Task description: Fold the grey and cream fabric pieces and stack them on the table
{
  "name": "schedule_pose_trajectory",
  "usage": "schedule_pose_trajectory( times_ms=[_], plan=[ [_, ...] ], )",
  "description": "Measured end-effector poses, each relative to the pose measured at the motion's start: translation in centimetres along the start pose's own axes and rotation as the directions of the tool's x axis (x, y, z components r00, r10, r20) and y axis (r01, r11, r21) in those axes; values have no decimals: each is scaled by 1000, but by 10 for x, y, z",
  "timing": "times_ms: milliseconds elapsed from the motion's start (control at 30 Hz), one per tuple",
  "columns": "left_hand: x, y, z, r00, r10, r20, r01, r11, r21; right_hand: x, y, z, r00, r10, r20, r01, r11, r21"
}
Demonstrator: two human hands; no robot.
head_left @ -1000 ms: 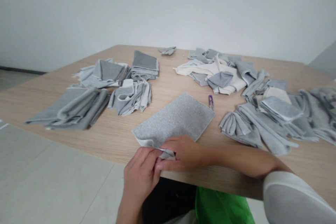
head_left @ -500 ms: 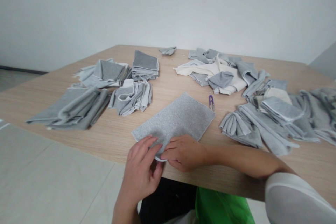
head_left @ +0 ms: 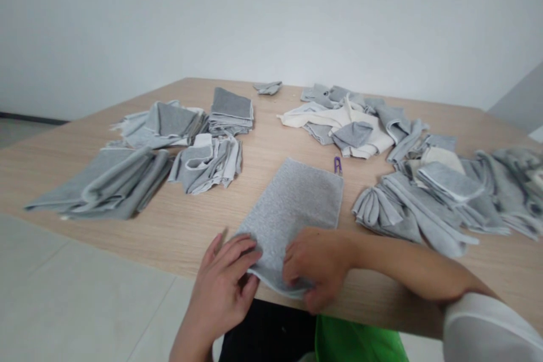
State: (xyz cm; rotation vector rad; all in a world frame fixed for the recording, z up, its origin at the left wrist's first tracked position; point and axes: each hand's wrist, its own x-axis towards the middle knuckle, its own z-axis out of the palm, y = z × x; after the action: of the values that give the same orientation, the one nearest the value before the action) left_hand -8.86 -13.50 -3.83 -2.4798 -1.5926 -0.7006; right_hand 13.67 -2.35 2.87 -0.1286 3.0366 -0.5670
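Note:
A grey fabric piece (head_left: 297, 198) with a pale edge lies at the front of the table. My left hand (head_left: 224, 283) has its fingers over the fabric's near left corner, with the thumb at the edge below, lightly gripping it. At the near right edge, my right hand (head_left: 318, 263) is closed on the same fabric, fingers curled on top and thumb low by the rim. Just beyond the fabric's far right side lie small purple thread snips (head_left: 337, 166).
Folded grey fabric (head_left: 114, 181), a bunched pile (head_left: 207, 161) and a neat stack (head_left: 231, 110) sit to the left. Grey and cream pieces (head_left: 343, 124) are heaped at the back right. More crumpled grey cloth (head_left: 428, 198) lies to the right on the wooden table (head_left: 186, 243).
The fabric has turned and its near edge now lies flatter and closer to me. My hands have moved apart, the right one sliding right and nearer along the edge.

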Motion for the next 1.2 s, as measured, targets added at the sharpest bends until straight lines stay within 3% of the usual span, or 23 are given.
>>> schedule_pose_trajectory(
  times_ms=[100, 200, 267, 433, 600, 733, 900, 1200],
  plan=[
    [0, 0, 0, 999, 25, -31, -25, 1000, 13, -8, 1, -9, 991, 125, -56, -121, 991, 61],
    [-1, 1, -1, 996, 47, -70, -45, 998, 32, -9, 9, -11, 937, 315, -152, -310, 949, 51],
    [-2, 3, -3, 992, 63, -106, -59, 997, 46, -7, 16, -4, 906, 377, -193, -379, 925, 29],
    [2, 12, -13, 983, 92, -159, -86, 995, 43, 0, 19, 15, 910, 352, -217, -360, 933, 3],
    [12, 21, -18, 969, 87, -230, -66, 993, 98, -6, -22, 20, 898, 346, -272, -343, 937, 61],
    [22, 36, -18, 955, 15, -296, -6, 999, 33, -16, -57, 44, 861, 409, -301, -432, 902, -10],
    [28, 48, -18, 951, 20, -309, -16, 1000, 16, -26, -59, 79, 783, 396, -480, -551, 800, -239],
    [22, 31, -16, 971, 18, -239, 9, 994, 110, -56, -46, 54, 654, 328, -682, -594, 780, -196]
  ],
)
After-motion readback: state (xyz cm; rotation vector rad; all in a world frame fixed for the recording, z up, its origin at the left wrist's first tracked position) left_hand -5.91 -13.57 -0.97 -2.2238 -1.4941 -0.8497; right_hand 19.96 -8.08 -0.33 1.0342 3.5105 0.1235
